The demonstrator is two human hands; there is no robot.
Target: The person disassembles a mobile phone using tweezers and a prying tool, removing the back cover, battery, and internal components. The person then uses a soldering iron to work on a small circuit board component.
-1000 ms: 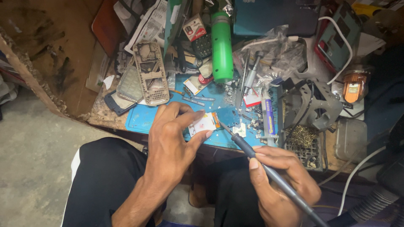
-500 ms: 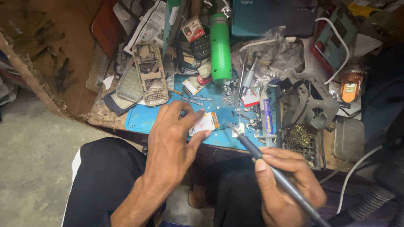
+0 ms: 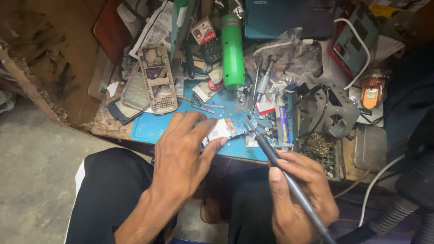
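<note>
We see the left hand (image 3: 183,153) resting on a blue work mat (image 3: 153,129) at the front edge of the cluttered tabletop (image 3: 106,129). Its fingers (image 3: 212,147) pinch a small circuit board (image 3: 221,130), white with an orange edge, and press it flat on the mat. The right hand (image 3: 300,194) is lower and to the right, above the lap, and its fingers are closed around a dark soldering iron (image 3: 280,169) like around a pen. The thin tip of the iron points up and left, and it is just beside the right end of the board; we cannot tell if it touches. Behind the board a green cylinder (image 3: 233,49) lies on the mat, and a grey phone frame (image 3: 157,79) lies to the left. A pale tube (image 3: 283,124) lies to the right of the iron's tip.
</note>
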